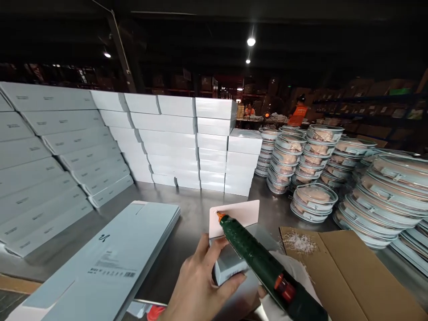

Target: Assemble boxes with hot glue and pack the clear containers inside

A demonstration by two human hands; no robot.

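Note:
My left hand [200, 278] is closed around a small light-blue box [227, 272], low in the middle of the head view. The box's pale pink flap [242, 214] stands up at its far end. A dark green glue gun [257, 249] slants across the box, its orange nozzle touching or almost touching the flap's left part. My right hand [290, 267], in what looks like a white glove, is behind the glue gun and grips it; most of its fingers are hidden.
Flat light-blue cartons [130, 240] lie stacked at left. White boxes [174, 142] form a wall behind. Round clear-lidded containers [314, 200] stand in stacks at right. A cardboard sheet [347, 267] carries whitish glue scraps [301, 243]. A person in an orange vest [298, 115] is far back.

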